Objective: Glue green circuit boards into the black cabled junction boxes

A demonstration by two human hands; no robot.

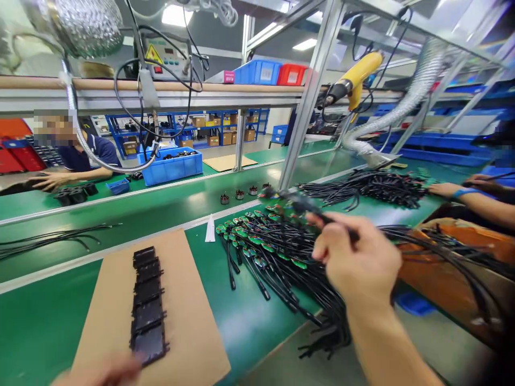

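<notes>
My right hand [358, 257] is closed around a black cable [328, 217] above the pile. Its far end is smeared by motion, with some green showing there. Beneath it, many black cables with small green circuit boards [241, 230] lie heaped on the green bench, their other ends hanging over the front edge. My left hand [107, 372] is at the bottom edge, blurred and only partly in view, close to the nearest of several black plastic housings [148, 343]. These housings stand in a row on a brown cardboard sheet [193, 332].
Several small round parts [240, 194] sit by the metal upright [303, 102]. Behind, a person works beside a blue bin [173, 166]. At right, a co-worker's hand [442, 189] is near another cable pile [382, 187]. A yellow heat gun [358, 75] hangs overhead; a cardboard box [454, 268] stands right.
</notes>
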